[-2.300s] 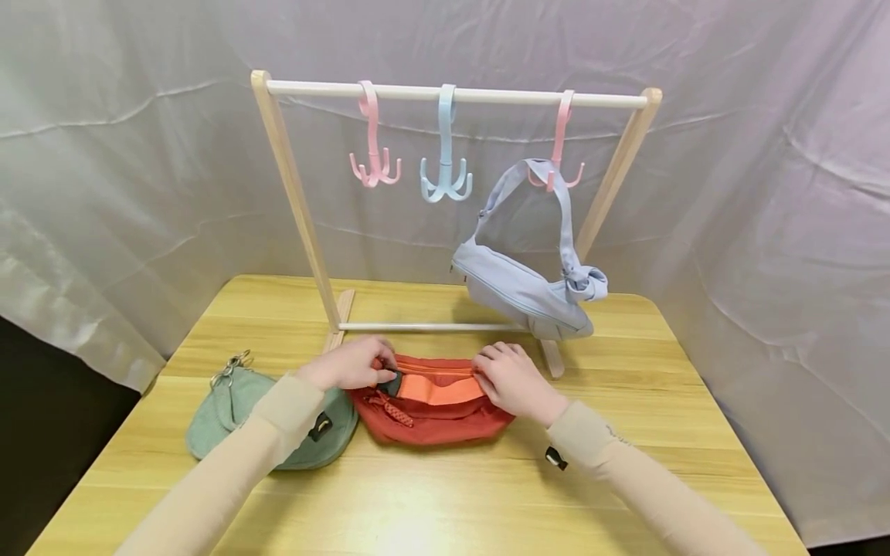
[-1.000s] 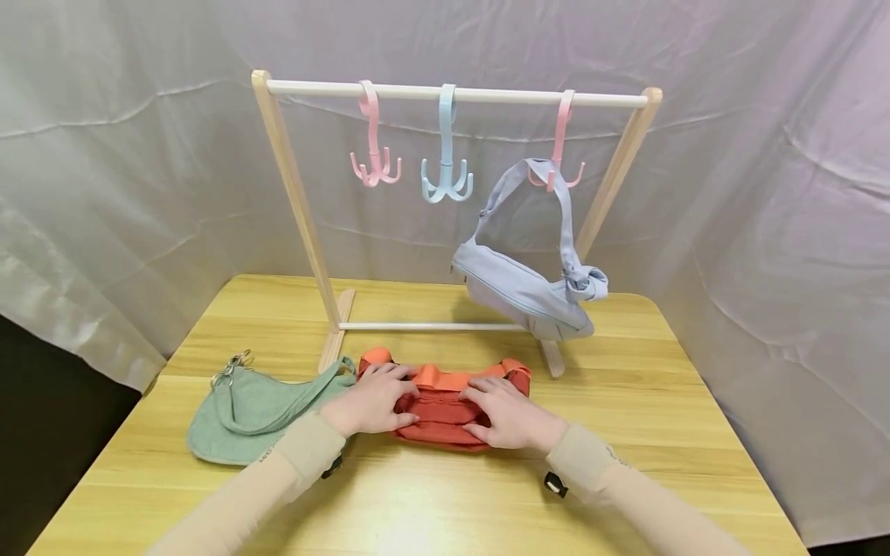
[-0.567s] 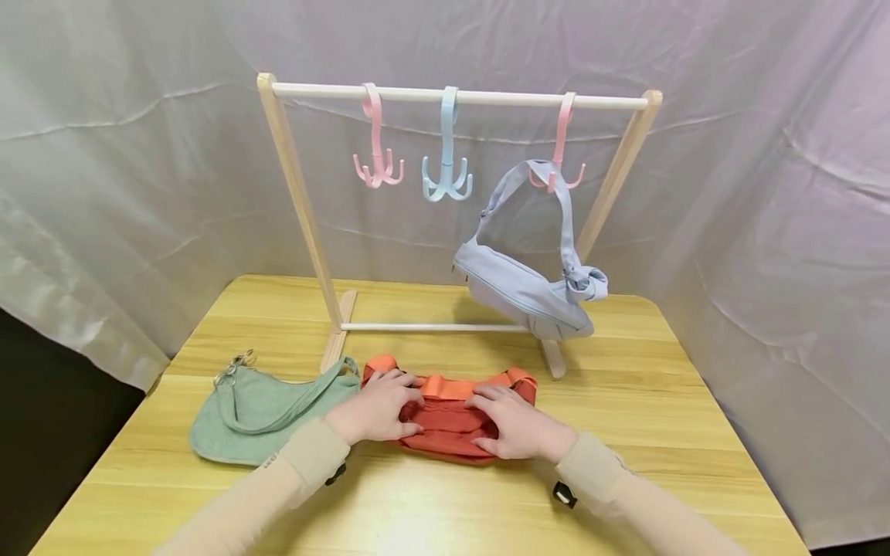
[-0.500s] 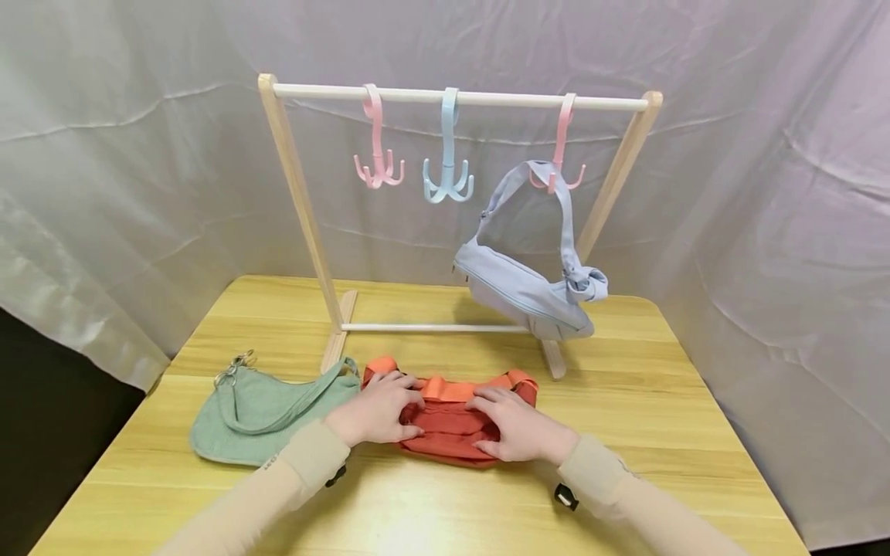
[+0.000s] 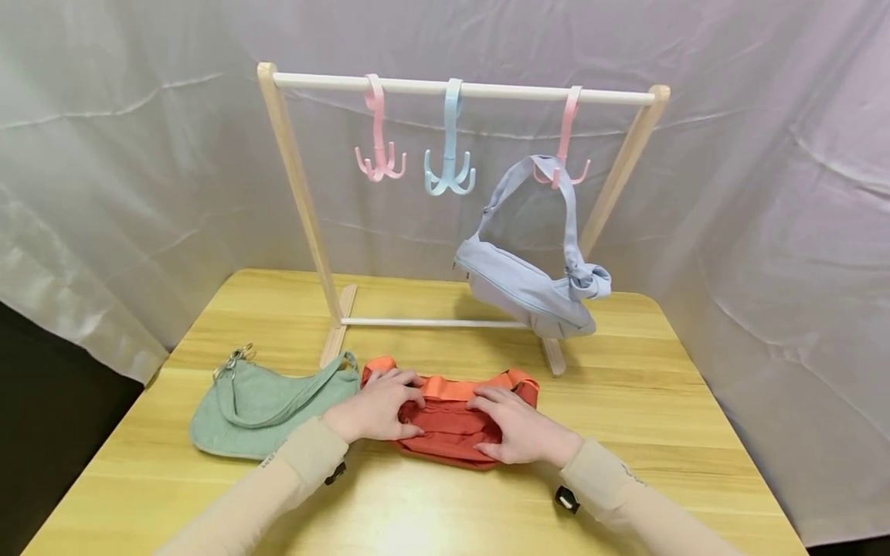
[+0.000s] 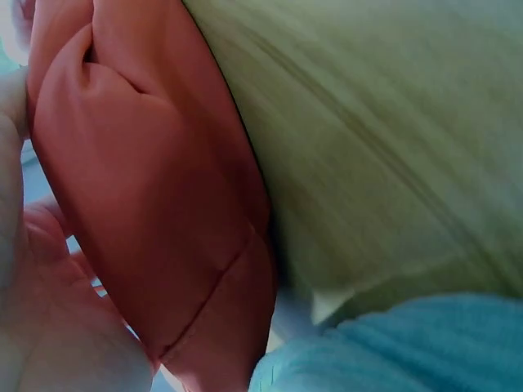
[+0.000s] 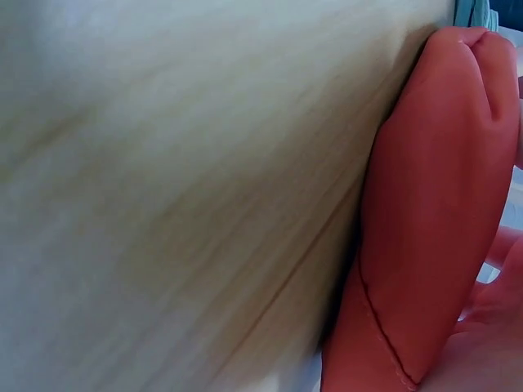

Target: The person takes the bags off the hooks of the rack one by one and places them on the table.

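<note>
A red fabric bag (image 5: 452, 429) with a wide orange strap (image 5: 448, 388) along its far edge lies on the table in the head view. My left hand (image 5: 378, 408) grips its left side, thumb on the near part and fingers over the far part. On the right side, my right hand (image 5: 518, 423) grips it the same way. Both wrist views show the red bag's smooth, seamed side, (image 6: 155, 188) in the left and the matching red bag side (image 7: 433, 212) in the right, against the palms. The bag's ends are partly hidden beneath the hands.
Left of the red bag lies a green corduroy bag (image 5: 267, 398), close to my left forearm. Behind stands a wooden rack (image 5: 299, 185) with pink hooks (image 5: 378, 139) and a blue hook (image 5: 450, 143). A pale blue bag (image 5: 524, 286) hangs from the right pink hook (image 5: 566, 127).
The red bag has turned over: its zip and zip pull no longer show, and the orange strap lies along the far edge. Both hands shifted from its upper corners to its sides, then kept still.
</note>
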`<state>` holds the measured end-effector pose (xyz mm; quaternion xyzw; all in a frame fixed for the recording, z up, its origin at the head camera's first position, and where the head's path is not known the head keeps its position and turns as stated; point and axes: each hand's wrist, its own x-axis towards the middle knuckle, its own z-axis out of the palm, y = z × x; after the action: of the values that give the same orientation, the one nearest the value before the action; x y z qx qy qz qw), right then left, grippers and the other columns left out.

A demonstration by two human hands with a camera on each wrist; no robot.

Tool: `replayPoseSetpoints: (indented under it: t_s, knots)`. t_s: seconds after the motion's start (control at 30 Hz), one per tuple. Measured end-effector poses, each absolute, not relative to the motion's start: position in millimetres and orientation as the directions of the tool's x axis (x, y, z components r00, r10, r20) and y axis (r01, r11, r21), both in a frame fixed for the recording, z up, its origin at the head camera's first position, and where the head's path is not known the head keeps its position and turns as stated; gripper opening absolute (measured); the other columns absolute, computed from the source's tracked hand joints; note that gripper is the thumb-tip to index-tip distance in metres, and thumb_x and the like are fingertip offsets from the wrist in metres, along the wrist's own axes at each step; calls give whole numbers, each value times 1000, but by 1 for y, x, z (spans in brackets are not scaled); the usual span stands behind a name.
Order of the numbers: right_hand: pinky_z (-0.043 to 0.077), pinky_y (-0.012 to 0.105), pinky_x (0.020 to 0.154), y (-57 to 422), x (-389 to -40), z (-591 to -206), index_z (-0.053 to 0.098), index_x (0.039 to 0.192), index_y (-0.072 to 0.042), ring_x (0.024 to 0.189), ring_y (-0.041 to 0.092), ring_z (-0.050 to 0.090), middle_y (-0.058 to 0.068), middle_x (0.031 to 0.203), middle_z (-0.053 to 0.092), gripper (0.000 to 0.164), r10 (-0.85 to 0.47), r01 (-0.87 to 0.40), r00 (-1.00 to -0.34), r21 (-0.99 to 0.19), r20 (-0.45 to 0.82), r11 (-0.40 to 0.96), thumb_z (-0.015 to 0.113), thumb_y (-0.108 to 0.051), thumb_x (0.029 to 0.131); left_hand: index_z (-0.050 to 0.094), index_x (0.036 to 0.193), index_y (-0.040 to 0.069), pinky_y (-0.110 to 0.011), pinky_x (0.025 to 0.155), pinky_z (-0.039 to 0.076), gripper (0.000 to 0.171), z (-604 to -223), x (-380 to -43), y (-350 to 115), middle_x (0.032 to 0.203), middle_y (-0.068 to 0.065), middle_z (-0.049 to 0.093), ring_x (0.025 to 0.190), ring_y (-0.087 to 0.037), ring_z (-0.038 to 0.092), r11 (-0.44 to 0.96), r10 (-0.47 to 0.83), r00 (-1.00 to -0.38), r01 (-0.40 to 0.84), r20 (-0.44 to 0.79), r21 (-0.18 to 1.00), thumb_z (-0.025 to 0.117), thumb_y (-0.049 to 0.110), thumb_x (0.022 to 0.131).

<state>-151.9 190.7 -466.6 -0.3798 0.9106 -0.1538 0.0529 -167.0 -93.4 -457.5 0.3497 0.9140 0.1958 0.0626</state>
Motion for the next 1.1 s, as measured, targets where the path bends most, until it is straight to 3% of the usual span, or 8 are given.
replayPoseSetpoints:
  t_s: [0.23, 0.37, 0.57, 0.87, 1.1]
  knots:
    - [42, 61, 109, 192, -150, -465, 61, 130, -5, 134, 41, 52, 25, 141, 55, 52, -706, -689, -704, -313, 73, 654, 77, -27, 85, 73, 103, 17, -60, 103, 37, 24, -452, -168, -93, 140, -9, 58, 130, -35, 52, 678, 670, -742, 610, -4, 411, 79, 34, 86]
    - [46, 54, 107, 193, -151, -461, 64, 127, -6, 130, 35, 56, 19, 137, 60, 46, -694, -689, -710, -322, 120, 649, 75, -29, 89, 72, 104, 15, -61, 103, 40, 24, -444, -174, -93, 136, -11, 60, 127, -34, 56, 669, 689, -724, 631, -11, 394, 76, 33, 90]
    - [48, 50, 106, 192, -153, -449, 64, 127, -8, 129, 30, 58, 14, 136, 62, 38, -659, -669, -733, -348, 168, 657, 68, -30, 95, 73, 108, 9, -50, 103, 49, 23, -425, -183, -94, 131, -15, 63, 119, -33, 62, 642, 710, -704, 661, 23, 389, 69, 27, 96]
    - [52, 49, 101, 197, -168, -420, 65, 121, -7, 123, 31, 62, 14, 132, 64, 32, -588, -708, -704, -334, 399, 622, 71, -14, 90, 71, 112, 8, -45, 105, 50, 23, -399, -204, -89, 127, -11, 65, 118, -30, 64, 659, 675, -732, 655, 93, 370, 64, 25, 99]
    - [48, 48, 107, 209, -181, -383, 65, 121, -4, 124, 33, 61, 16, 134, 62, 34, -510, -730, -667, -338, 543, 593, 71, -6, 87, 70, 117, 5, -45, 106, 50, 27, -372, -219, -76, 125, -11, 66, 117, -29, 65, 663, 620, -756, 648, 210, 375, 64, 23, 98]
